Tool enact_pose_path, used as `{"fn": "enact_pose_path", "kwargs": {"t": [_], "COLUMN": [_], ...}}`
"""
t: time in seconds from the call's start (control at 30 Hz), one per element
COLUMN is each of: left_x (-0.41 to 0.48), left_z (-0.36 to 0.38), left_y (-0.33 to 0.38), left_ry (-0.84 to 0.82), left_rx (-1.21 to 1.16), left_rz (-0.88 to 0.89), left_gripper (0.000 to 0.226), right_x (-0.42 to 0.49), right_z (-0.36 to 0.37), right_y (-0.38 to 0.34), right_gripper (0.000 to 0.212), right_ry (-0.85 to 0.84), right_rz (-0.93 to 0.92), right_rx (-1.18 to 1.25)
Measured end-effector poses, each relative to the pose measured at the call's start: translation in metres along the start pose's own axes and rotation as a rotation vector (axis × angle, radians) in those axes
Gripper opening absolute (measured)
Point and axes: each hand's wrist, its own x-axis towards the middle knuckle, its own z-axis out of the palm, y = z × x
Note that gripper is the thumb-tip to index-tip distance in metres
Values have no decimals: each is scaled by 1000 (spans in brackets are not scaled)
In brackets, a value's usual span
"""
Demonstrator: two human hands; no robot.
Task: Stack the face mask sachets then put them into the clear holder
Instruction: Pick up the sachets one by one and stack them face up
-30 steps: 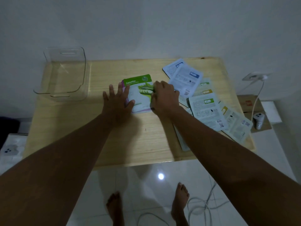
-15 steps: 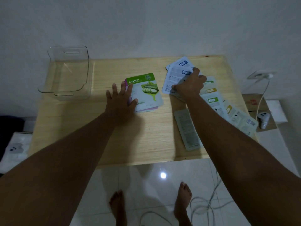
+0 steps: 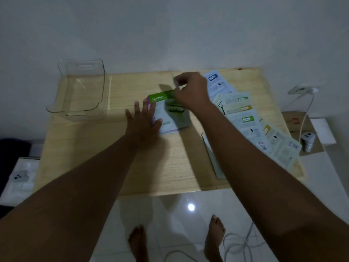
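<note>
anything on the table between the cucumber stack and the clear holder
Nothing visible does. Bare wooden table lies between the cucumber stack and the clear holder; only the left hand rests on the stack's holder-side edge.

Wooden table (image 3: 105,159), white wall socket (image 3: 302,90) with cable, glossy tiled floor (image 3: 170,214).

The left hand (image 3: 144,121) lies flat and palm down with fingers spread, its arm stretched straight forward. The right hand (image 3: 190,90) is raised a little farther out, fingers curled and pinched together at the tips, with the right forearm reaching in diagonally from the lower right.
</note>
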Motion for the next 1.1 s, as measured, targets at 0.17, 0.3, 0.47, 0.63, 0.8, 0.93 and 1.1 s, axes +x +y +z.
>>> {"fn": "enact_pose_path", "kwargs": {"t": [0.17, 0.3, 0.47, 0.63, 0.8, 0.93, 1.1], "left_x": [-1, 0, -2, -2, -5, -4, -4], "left_z": [-3, -9, -4, -2, 2, -1, -2], "left_y": [0, 1, -2, 2, 7, 14, 16], "left_ry": [-31, -69, -70, -24, -1, -19, -46], "left_rx": [-44, -95, 42, -109, -58, -52, -38], "left_rz": [22, 22, 70, -17, 3, -11, -7], "left_gripper": [70, 70, 69, 77, 82, 84, 81], "right_x": [-20, -22, -39, -46, -37, -12, -2], "right_z": [33, 30, 26, 32, 8, -31, -54], "right_y": [-3, 24, 50, 56, 65, 90, 116], "right_gripper": [36, 25, 46, 46, 44, 50, 47], "right_ry": [-263, -202, -291, -244, -125, 47, -146], "right_rz": [-13, 32, 54, 11, 12, 301, 630], "right_rx": [-59, -160, -422, -456, -372, -522, -626]}}
